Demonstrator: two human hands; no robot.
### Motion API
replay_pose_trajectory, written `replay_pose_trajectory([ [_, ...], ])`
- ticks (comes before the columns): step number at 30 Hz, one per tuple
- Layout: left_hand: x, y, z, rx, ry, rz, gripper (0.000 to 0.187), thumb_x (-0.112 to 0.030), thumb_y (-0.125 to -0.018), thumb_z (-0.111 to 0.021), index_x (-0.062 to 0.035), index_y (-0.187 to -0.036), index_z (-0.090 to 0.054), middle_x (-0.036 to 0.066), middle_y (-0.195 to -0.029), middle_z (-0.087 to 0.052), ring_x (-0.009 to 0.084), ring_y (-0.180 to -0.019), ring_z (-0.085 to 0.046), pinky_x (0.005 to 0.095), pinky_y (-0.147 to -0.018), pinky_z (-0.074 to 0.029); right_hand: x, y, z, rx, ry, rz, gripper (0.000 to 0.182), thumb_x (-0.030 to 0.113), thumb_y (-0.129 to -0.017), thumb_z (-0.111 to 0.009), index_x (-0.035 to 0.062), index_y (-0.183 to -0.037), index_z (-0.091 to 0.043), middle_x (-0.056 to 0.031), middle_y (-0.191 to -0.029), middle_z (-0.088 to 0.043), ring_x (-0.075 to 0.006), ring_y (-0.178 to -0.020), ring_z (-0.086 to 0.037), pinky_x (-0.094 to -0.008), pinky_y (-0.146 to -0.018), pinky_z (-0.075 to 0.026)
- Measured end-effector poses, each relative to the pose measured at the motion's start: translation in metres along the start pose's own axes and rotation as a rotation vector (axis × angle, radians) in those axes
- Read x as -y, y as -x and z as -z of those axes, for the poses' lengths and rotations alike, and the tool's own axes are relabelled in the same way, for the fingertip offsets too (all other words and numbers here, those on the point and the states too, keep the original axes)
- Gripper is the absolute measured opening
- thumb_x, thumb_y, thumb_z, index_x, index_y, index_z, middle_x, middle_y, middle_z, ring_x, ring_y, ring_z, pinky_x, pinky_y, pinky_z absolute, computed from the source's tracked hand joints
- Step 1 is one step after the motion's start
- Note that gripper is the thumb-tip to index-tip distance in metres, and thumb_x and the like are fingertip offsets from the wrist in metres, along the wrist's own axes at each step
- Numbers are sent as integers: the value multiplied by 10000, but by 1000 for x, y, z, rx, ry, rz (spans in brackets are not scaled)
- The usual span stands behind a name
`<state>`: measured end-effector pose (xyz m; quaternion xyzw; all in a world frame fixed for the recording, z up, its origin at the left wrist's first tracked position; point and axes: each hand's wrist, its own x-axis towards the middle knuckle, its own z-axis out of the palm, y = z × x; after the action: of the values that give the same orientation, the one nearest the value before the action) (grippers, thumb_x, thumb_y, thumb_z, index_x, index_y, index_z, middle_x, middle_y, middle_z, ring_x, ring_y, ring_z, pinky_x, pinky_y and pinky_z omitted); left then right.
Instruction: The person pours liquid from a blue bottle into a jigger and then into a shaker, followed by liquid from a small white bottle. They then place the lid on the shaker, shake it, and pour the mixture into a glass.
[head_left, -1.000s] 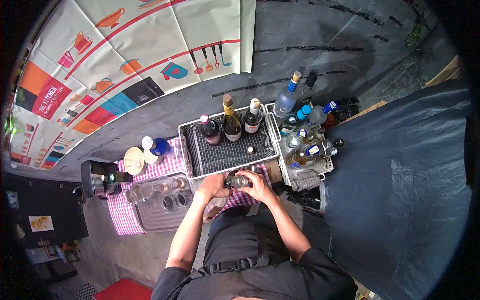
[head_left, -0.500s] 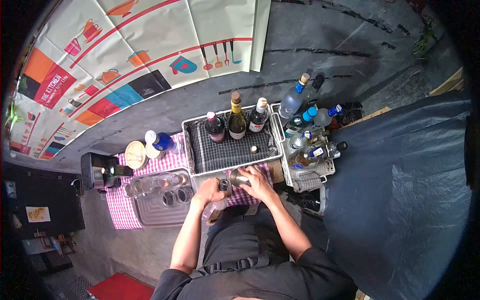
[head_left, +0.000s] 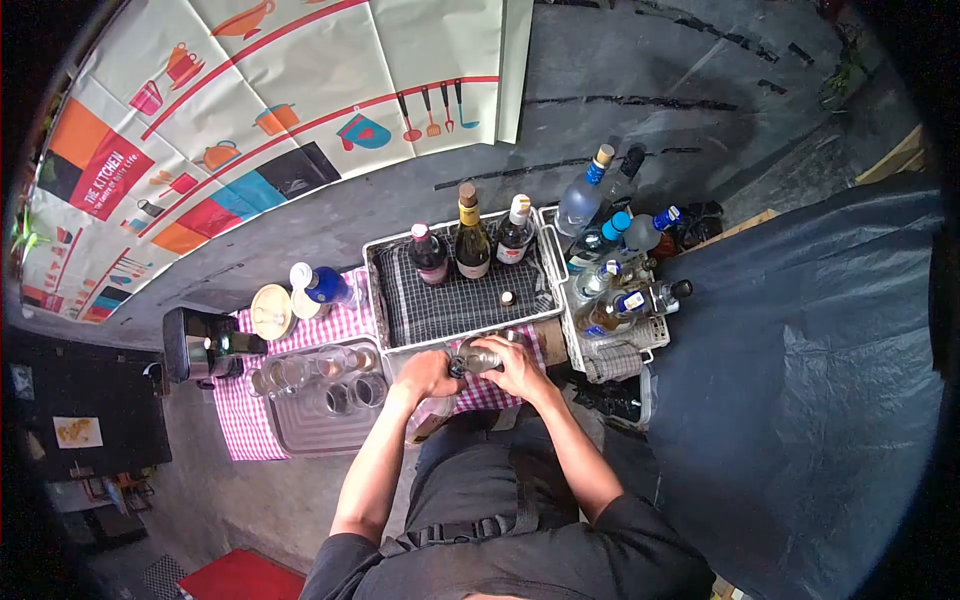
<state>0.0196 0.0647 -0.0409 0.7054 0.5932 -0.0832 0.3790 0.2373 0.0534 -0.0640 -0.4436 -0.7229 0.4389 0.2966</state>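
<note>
My left hand [head_left: 427, 374] is wrapped round the neck of a clear bottle [head_left: 432, 412]. The bottle's body hangs below my wrist toward my lap, and its dark mouth points right. Fingers of my right hand [head_left: 518, 365] curl around a shiny see-through glass [head_left: 479, 357], which lies tipped with its rim toward the left. Bottle mouth and glass rim meet closely in this view, over the front edge of the checked cloth [head_left: 487, 398].
Left of my hands, a tray [head_left: 285, 425] carries several glasses [head_left: 290, 370]. Behind them, a white basket [head_left: 372, 262] lined with dark checked cloth holds corked wine bottles [head_left: 472, 245]. A second basket [head_left: 655, 338] at right is crowded with bottles. A black appliance [head_left: 190, 343] stands far left.
My left hand has turned, bringing the bottle's mouth right and against the glass. The glass in my right hand has tipped and shifted slightly; the view has barely moved.
</note>
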Motion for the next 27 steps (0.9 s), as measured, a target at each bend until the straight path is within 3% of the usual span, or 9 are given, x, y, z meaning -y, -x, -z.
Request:
replay_pose_trajectory([
  [11, -15, -20, 9, 220, -212, 2, 487, -407, -712, -720, 3, -971, -764, 245, -966, -734, 361, -990, -721, 442, -897, -567, 2, 1, -2, 25, -100, -39, 583, -104, -685, -710, 17, -1249, -630, -167, -1250, -672, -344, -1177, -646, -399, -1003, -525],
  [27, -21, -29, -2, 309, -373, 56, 510, -391, -743, -720, -53, -1123, -756, 182, -1134, -738, 300, -1116, -701, 398, -976, -540, -5, 3, -6, 102, -48, -36, 565, -86, -718, -698, 43, -1266, -651, -168, -1319, -640, -345, -1288, -574, -416, -1110, -465],
])
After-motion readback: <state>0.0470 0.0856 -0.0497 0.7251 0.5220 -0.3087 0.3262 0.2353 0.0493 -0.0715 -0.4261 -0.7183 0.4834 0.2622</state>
